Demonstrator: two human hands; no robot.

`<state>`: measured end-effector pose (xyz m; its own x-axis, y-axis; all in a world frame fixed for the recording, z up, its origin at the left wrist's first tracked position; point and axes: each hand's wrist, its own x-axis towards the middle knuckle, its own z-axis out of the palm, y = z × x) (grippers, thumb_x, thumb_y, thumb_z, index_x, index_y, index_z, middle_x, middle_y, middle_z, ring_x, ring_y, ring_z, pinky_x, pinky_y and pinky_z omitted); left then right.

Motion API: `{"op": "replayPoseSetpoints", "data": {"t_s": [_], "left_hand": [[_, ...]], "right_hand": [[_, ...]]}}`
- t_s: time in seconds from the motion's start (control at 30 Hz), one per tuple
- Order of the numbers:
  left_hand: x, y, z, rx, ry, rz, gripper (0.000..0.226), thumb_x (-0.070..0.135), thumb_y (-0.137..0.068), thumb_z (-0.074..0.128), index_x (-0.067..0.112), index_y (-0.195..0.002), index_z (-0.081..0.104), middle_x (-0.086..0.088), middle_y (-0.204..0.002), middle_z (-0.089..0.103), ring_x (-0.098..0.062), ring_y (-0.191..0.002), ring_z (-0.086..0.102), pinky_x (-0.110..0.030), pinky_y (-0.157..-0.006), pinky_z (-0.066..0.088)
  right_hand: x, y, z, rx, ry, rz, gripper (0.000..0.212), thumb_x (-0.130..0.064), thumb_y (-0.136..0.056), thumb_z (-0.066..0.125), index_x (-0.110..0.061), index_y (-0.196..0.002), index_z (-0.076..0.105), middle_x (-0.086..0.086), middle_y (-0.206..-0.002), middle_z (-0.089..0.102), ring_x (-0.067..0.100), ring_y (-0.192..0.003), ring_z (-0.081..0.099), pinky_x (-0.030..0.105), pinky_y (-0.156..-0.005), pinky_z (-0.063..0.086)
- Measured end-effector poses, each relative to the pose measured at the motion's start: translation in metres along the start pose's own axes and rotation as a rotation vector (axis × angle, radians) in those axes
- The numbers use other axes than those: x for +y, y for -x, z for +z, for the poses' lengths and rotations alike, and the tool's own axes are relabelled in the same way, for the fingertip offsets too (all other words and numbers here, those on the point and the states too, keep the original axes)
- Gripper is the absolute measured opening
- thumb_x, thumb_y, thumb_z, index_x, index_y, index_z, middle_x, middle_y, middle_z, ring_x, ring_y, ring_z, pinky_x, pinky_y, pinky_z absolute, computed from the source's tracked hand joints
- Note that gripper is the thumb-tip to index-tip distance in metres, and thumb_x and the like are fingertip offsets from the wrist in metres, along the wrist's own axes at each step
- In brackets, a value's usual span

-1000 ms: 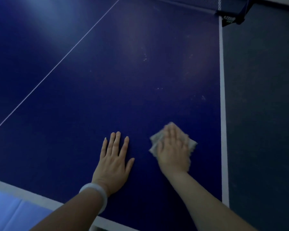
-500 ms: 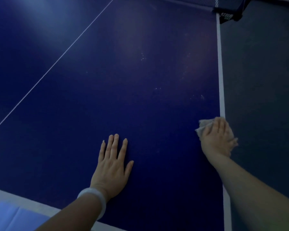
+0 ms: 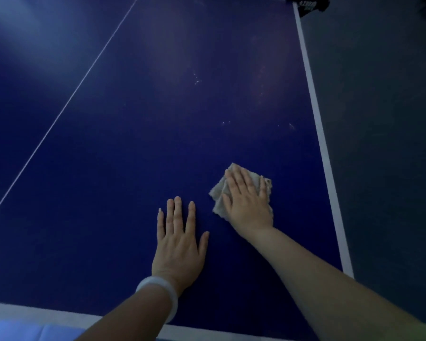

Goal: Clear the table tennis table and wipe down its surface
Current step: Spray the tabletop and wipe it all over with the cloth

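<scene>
Right hand and cloth back from table edge, beside left hand.

Dim here, everything washed blue. I get a soft pale glow on the bench at upper left, fading toward the right. Hardly any shadows. Picture is soft and grainy, the lines bow at the wide-angle edges, and the far top corner goes murky.
</scene>
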<state>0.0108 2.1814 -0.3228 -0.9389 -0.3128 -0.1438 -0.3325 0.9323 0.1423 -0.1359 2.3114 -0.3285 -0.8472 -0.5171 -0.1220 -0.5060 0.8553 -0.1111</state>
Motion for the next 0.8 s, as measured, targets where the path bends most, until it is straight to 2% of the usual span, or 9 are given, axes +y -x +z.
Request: {"op": "replayPoseSetpoints", "data": {"t_s": [0.07, 0.13, 0.23, 0.3, 0.4, 0.5, 0.57, 0.7, 0.8], "left_hand": [[0.000, 0.000, 0.000, 0.001, 0.000, 0.005, 0.075, 0.060, -0.093, -0.002, 0.017, -0.153, -0.014, -0.014, -0.160, -0.022, -0.026, -0.145, -0.029, -0.048, -0.120, -0.013], [0.001, 0.000, 0.000, 0.014, 0.010, 0.009, 0.074, 0.059, -0.094, 0.000, 0.016, -0.154, -0.011, -0.015, -0.160, -0.019, -0.027, -0.146, -0.027, -0.049, -0.120, -0.012], [0.002, 0.002, 0.001, 0.017, 0.031, 0.013, 0.074, 0.058, -0.094, -0.001, 0.015, -0.154, -0.009, -0.017, -0.160, -0.017, -0.029, -0.146, -0.025, -0.050, -0.120, -0.011], [0.001, 0.001, 0.002, 0.023, 0.028, 0.013, 0.074, 0.058, -0.094, 0.000, 0.014, -0.154, -0.008, -0.018, -0.160, -0.016, -0.030, -0.146, -0.024, -0.051, -0.120, -0.009], [0.000, 0.001, 0.003, 0.030, 0.015, 0.034, 0.074, 0.056, -0.095, 0.002, 0.013, -0.155, -0.004, -0.019, -0.160, -0.013, -0.032, -0.147, -0.021, -0.052, -0.120, -0.009], [-0.001, 0.000, 0.003, 0.050, 0.012, 0.041, 0.075, 0.056, -0.095, 0.003, 0.011, -0.155, -0.001, -0.021, -0.161, -0.009, -0.033, -0.148, -0.017, -0.052, -0.120, -0.009], [0.000, 0.000, 0.004, 0.053, 0.017, 0.039, 0.075, 0.057, -0.095, 0.005, 0.011, -0.155, 0.001, -0.021, -0.161, -0.007, -0.033, -0.148, -0.016, -0.052, -0.120, -0.009], [0.000, 0.000, 0.006, 0.060, 0.030, 0.035, 0.074, 0.056, -0.096, 0.006, 0.011, -0.155, 0.003, -0.021, -0.161, -0.005, -0.034, -0.149, -0.014, -0.053, -0.120, -0.007], [0.000, 0.000, 0.006, 0.058, 0.025, 0.034, 0.074, 0.056, -0.096, 0.005, 0.011, -0.155, 0.002, -0.021, -0.161, -0.005, -0.034, -0.149, -0.014, -0.053, -0.120, -0.007]], "right_hand": [[0.031, 0.020, -0.003, 0.025, -0.032, 0.052, 0.062, -0.047, -0.100, 0.007, -0.024, -0.158, 0.004, -0.007, -0.164, -0.009, 0.013, -0.151, -0.007, 0.053, -0.122, 0.005], [0.064, 0.037, -0.011, 0.070, -0.100, 0.335, 0.061, -0.044, -0.100, 0.012, -0.024, -0.157, 0.008, -0.004, -0.165, -0.002, 0.019, -0.152, 0.004, 0.055, -0.120, 0.008], [0.065, 0.043, -0.016, 0.047, -0.141, 0.657, 0.064, -0.044, -0.098, 0.002, -0.021, -0.158, 0.002, -0.003, -0.164, -0.010, 0.016, -0.151, -0.009, 0.056, -0.121, 0.000], [0.034, 0.041, -0.012, 0.069, -0.139, 0.638, 0.061, -0.043, -0.101, 0.005, -0.020, -0.157, 0.003, 0.000, -0.164, -0.009, 0.018, -0.151, -0.009, 0.057, -0.120, 0.000], [-0.018, 0.058, 0.004, 0.096, -0.010, 0.320, 0.058, -0.043, -0.103, 0.014, -0.020, -0.155, 0.008, 0.002, -0.165, 0.000, 0.019, -0.152, -0.002, 0.056, -0.121, 0.006], [-0.013, 0.096, 0.014, 0.054, 0.052, 0.062, 0.060, -0.042, -0.102, 0.019, -0.018, -0.156, 0.011, 0.000, -0.165, 0.005, 0.016, -0.152, 0.002, 0.053, -0.121, 0.010], [0.023, 0.112, 0.011, 0.054, 0.057, 0.173, 0.059, -0.041, -0.102, 0.014, -0.020, -0.157, 0.007, -0.001, -0.165, 0.002, 0.017, -0.152, 0.001, 0.053, -0.121, 0.010], [0.075, 0.112, -0.005, 0.050, -0.100, 0.650, 0.059, -0.039, -0.102, 0.006, -0.021, -0.158, 0.004, -0.005, -0.164, -0.009, 0.013, -0.151, -0.007, 0.056, -0.121, 0.002], [0.045, 0.100, -0.008, 0.051, -0.140, 0.688, 0.059, -0.040, -0.102, 0.007, -0.020, -0.157, 0.002, -0.002, -0.164, -0.011, 0.017, -0.151, -0.008, 0.057, -0.120, 0.002]]}}
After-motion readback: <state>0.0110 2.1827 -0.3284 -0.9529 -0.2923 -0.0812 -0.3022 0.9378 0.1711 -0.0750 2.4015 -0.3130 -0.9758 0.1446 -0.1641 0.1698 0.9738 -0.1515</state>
